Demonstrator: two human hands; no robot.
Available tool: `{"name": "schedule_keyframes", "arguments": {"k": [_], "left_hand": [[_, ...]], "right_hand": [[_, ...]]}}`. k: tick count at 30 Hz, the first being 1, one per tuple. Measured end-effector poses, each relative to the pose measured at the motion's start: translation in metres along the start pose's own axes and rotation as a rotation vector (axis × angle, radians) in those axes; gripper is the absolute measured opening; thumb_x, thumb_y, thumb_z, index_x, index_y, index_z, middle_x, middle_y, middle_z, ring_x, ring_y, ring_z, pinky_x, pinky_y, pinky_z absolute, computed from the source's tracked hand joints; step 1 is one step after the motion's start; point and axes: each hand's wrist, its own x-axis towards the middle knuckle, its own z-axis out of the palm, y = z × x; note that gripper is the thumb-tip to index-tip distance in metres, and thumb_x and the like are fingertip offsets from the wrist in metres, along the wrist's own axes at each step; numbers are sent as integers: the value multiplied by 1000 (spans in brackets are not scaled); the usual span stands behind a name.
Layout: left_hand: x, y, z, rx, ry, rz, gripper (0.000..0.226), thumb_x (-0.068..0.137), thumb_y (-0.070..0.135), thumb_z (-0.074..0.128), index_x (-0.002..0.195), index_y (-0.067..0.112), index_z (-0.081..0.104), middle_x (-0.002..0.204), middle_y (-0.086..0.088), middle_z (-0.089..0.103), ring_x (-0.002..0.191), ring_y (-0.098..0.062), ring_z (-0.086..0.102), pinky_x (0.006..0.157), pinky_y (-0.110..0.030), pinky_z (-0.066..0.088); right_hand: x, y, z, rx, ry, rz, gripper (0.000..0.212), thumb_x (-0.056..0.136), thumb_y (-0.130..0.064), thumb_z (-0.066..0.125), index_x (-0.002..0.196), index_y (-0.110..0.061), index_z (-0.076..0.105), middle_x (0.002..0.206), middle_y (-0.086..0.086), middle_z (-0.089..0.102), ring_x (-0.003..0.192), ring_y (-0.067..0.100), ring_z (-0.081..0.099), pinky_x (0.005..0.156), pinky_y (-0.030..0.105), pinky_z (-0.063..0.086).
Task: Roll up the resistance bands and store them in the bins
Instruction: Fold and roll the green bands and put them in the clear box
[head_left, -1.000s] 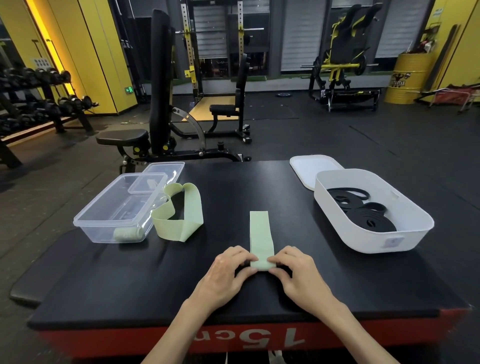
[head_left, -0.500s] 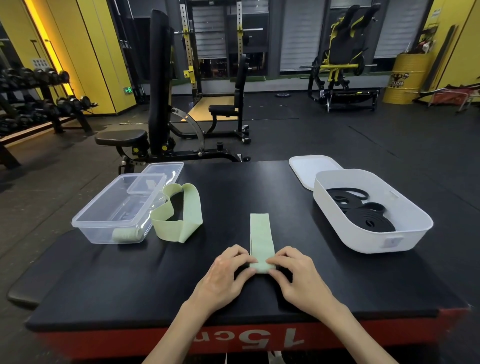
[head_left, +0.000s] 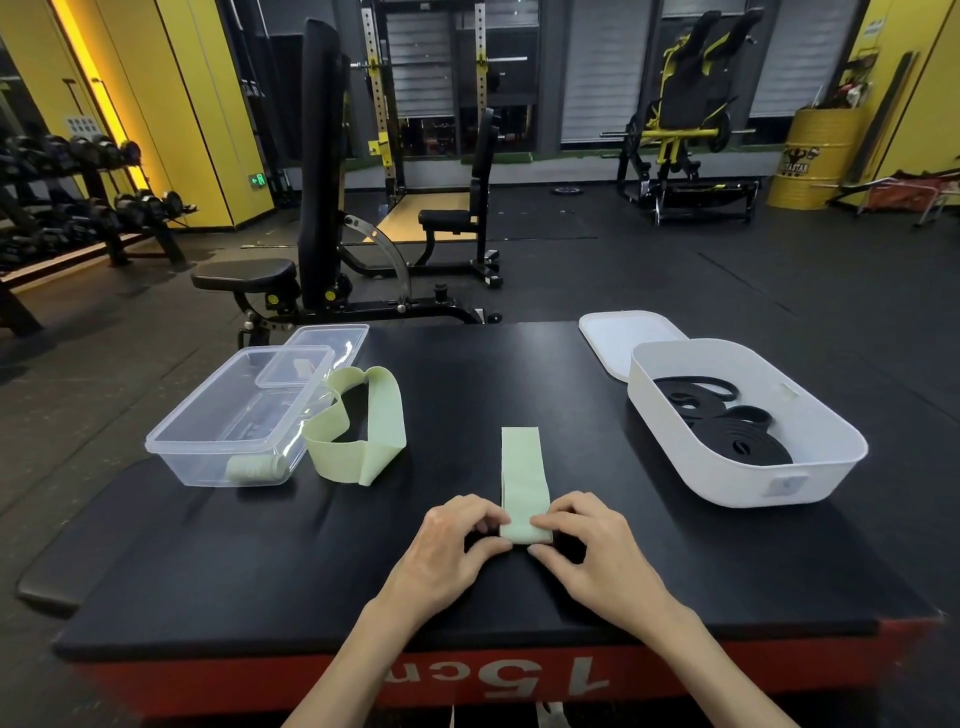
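A flat light-green band (head_left: 522, 467) lies lengthwise on the black platform (head_left: 467, 395), its near end folded into a small roll. My left hand (head_left: 447, 545) pinches the roll's left side and my right hand (head_left: 592, 551) pinches its right side. A second green band (head_left: 358, 431) stands as a loose loop beside the clear bin (head_left: 234, 415), which holds one rolled green band (head_left: 254, 467). The white bin (head_left: 748, 421) on the right holds coiled black bands (head_left: 737, 436).
A clear lid (head_left: 327, 348) lies behind the clear bin and a white lid (head_left: 623, 338) behind the white bin. Beyond the platform stand a weight bench (head_left: 317, 208), a dumbbell rack (head_left: 67, 208) at the left and a yellow drum (head_left: 815, 156) at the far right.
The roll at the band's near end has grown a little and the flat part is shorter. Both hands stay at the roll, fingers shifting slightly.
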Motion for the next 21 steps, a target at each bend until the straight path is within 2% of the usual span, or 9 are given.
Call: {"name": "schedule_keyframes", "arguments": {"k": [4,7,10,13,17,21], "left_hand": [[0,0,0,-4,-3,-4,18,84,29,68,98,18,68,81,21,55,82,1,53,77,-9,39],[-3,1,0,-5,-7,3,26,85,40,62,98,19,68,81,21,56,80,0,53,76,-11,41],[-3,3,0,8,-15,8,31,88,47,55,95,20,68,82,15,60,80,-3,54,75,-15,43],[-4,3,0,15,-18,7,28,90,45,54,91,21,68,84,13,60,81,-7,54,74,-20,44],[-3,4,-1,5,2,-7,20,89,37,62,91,18,71,88,13,54,80,-5,55,72,-11,41],[-3,4,0,-11,11,-13,16,87,32,65,86,17,70,85,12,55,76,-5,54,70,-9,38]], "right_hand": [[0,2,1,6,-5,0,21,82,-23,72,103,-18,74,93,-13,59,88,2,55,78,18,47],[-2,2,0,3,-19,-1,22,83,-27,67,102,-18,74,92,-13,58,86,1,54,76,12,43],[-2,1,-1,2,-40,-10,23,88,-33,60,101,-20,74,89,-13,57,85,1,53,74,11,41],[-2,-1,-1,-5,-55,-25,26,91,-37,53,99,-23,74,87,-14,55,84,3,51,74,12,40],[-2,-2,-1,1,-36,-8,18,88,-30,62,99,-22,74,90,-12,51,85,5,51,74,10,40],[-3,-4,-2,10,-46,12,23,88,-31,61,106,-22,73,89,-12,54,81,2,54,73,9,40]]}}
